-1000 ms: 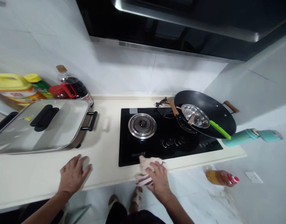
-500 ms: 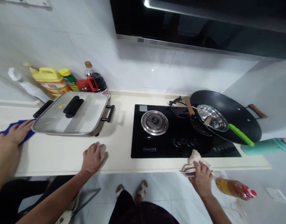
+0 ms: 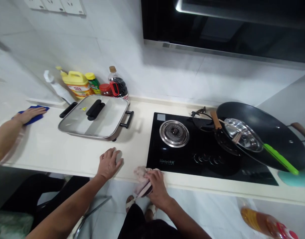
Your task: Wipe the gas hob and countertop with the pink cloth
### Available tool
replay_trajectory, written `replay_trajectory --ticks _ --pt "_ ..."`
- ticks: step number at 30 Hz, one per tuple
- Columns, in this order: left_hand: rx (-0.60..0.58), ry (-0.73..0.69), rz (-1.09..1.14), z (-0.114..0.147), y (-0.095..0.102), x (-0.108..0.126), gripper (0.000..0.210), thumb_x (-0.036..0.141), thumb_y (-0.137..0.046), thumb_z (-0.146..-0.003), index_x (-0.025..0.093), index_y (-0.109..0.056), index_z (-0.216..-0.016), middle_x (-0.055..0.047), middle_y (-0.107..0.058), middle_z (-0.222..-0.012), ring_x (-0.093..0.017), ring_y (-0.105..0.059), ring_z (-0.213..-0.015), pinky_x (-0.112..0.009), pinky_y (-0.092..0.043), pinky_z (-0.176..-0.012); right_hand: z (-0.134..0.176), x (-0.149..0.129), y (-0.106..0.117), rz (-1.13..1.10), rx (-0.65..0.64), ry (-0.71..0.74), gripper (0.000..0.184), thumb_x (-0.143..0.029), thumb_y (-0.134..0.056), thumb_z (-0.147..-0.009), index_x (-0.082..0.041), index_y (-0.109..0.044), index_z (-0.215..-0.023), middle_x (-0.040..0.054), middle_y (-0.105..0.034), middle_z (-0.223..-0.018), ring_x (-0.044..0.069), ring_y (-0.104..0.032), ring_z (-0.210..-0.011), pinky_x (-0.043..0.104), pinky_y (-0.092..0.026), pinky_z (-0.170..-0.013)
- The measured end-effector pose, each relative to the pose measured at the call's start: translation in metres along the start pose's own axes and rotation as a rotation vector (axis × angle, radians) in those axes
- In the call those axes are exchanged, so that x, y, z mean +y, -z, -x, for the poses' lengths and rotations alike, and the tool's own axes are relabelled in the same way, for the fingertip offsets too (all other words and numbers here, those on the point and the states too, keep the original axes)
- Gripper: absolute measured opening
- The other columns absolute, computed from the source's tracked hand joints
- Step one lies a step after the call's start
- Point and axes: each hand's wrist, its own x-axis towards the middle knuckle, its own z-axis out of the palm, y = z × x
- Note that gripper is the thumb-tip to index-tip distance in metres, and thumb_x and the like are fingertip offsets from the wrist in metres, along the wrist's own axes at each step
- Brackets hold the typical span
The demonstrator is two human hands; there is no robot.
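Note:
My left hand (image 3: 109,164) rests flat on the pale countertop (image 3: 68,151), fingers spread, just in front of the lidded electric pan (image 3: 110,114). A pinkish-white cleaning cloth (image 3: 141,176) with a dark stripe is gripped in my right hand (image 3: 156,186). That hand is at the counter's front edge, by the near left corner of the black gas stove (image 3: 178,159). Part of the cloth hangs over the edge, and some of it is hidden under my fingers.
At far left another person's hand (image 3: 30,114) presses a blue cloth (image 3: 38,118) on the counter. A large wok (image 3: 264,122) holding a metal bowl (image 3: 238,131) sits on the stove's right side. Bottles, including a yellow jug (image 3: 76,83), line the wall. A range hood (image 3: 217,30) overhangs.
My right hand has moved left along the counter edge with the cloth, from before the stove's middle to its left corner. The view has turned left. The other person's hand has slid the blue cloth farther back.

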Motion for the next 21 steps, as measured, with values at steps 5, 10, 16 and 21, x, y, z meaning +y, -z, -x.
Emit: replay_trajectory --ticks 5,10,16,21 --pt "0.009 -0.006 0.02 0.001 0.002 0.0 0.046 0.049 -0.052 -0.095 0.019 -0.066 -0.128 -0.02 -0.059 -0.145 -0.039 -0.05 -0.136 -0.057 -0.041 -0.105 -0.017 0.004 0.043 -0.584 0.083 -0.26 0.07 -0.022 -0.069 -0.072 -0.028 -0.049 -0.139 0.0062 -0.061 -0.13 0.023 -0.062 -0.115 0.039 -0.053 -0.098" --pt "0.021 -0.003 0.032 0.002 0.002 0.001 0.044 0.049 -0.051 -0.096 0.021 -0.067 -0.127 -0.019 -0.06 -0.144 -0.038 -0.051 -0.133 -0.055 -0.042 -0.105 0.011 0.075 0.115 -0.408 0.274 -0.473 0.043 -0.038 -0.06 -0.079 -0.025 -0.062 -0.12 0.0077 -0.069 -0.122 0.024 -0.065 -0.116 0.044 -0.052 -0.103" --pt "0.03 -0.015 0.024 0.003 0.002 0.002 0.044 0.048 -0.052 -0.096 0.02 -0.067 -0.126 -0.02 -0.06 -0.143 -0.038 -0.051 -0.133 -0.057 -0.041 -0.105 0.018 0.087 0.134 0.061 0.534 -0.378 0.044 -0.052 -0.052 -0.092 -0.022 -0.068 -0.119 0.0141 -0.066 -0.126 0.03 -0.062 -0.12 0.052 -0.05 -0.105" --pt "0.023 -0.013 0.025 0.004 0.002 0.001 0.042 0.047 -0.053 -0.096 0.02 -0.067 -0.125 -0.02 -0.06 -0.142 -0.038 -0.051 -0.134 -0.057 -0.042 -0.106 -0.027 0.038 0.065 0.383 0.152 -0.301 0.066 -0.062 -0.06 -0.093 -0.03 -0.055 -0.151 0.0142 -0.044 -0.161 0.041 -0.04 -0.148 0.065 -0.033 -0.118"
